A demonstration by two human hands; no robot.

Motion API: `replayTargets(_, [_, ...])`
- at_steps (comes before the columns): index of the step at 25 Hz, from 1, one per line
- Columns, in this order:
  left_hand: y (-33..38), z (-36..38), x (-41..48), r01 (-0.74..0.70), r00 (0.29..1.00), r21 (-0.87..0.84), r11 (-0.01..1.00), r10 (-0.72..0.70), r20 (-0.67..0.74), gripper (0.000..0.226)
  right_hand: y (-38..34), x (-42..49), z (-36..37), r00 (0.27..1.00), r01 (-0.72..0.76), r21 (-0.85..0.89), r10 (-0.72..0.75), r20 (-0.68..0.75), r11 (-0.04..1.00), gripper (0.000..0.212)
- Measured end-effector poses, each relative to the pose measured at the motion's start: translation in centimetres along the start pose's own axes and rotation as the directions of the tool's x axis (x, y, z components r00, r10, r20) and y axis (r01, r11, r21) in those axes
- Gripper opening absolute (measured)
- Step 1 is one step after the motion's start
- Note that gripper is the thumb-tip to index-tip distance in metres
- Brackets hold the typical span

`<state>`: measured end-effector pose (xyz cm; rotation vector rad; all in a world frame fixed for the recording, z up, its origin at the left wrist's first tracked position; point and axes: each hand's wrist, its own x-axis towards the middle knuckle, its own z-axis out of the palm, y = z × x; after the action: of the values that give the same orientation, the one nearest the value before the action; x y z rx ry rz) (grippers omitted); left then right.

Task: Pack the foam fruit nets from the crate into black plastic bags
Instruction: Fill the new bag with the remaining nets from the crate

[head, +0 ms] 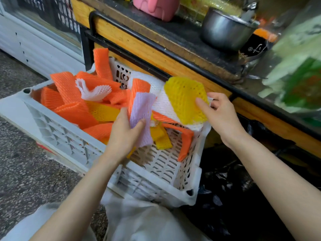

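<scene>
Speckled floor (pixel 26 171), white crate (pixel 57 134) under both hands; left hand (pixel 124 131) pinching lilac net (pixel 141 110), right hand (pixel 220 115) pinching yellow net (pixel 184 98); black bag (pixel 225 197) below right forearm.

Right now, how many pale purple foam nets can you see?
1. The lilac net is gripped by the left hand over the white crate. Others may lie buried under the orange nets.

A shop: wooden counter (pixel 139 47), glass-fronted cooler (pixel 34 49), crate (pixel 66 138) of foam nets (pixel 69 89).

Orange, yellow, white foam nets (pixel 73 94) heaped in tilted white crate (pixel 57 134); black bag (pixel 231 197) just beside.
</scene>
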<state>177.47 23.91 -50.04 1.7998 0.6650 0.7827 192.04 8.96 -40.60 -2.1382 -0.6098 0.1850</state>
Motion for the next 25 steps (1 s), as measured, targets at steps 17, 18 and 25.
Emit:
replayTargets(17, [15.3,8.5,-6.7,0.238,0.866,-0.414,0.879,0.001,0.499,0.086,2.8,-7.0,-10.0,0.977,-0.068,0.1,0.086,-0.196,0.993,0.024])
replayTargets(18, [15.5,9.0,-6.9,0.222,0.886,-0.414,0.883,-0.005,0.465,0.086,3.0,-7.5,-10.6,0.979,-0.056,0.05,0.064,-0.192,0.997,0.023])
replayTargets(25, [17.6,10.7,-7.3,0.102,0.927,-0.317,0.943,0.025,0.373,0.074,4.5,-9.8,-14.5,0.988,0.034,0.115,-0.016,-0.151,0.993,0.043])
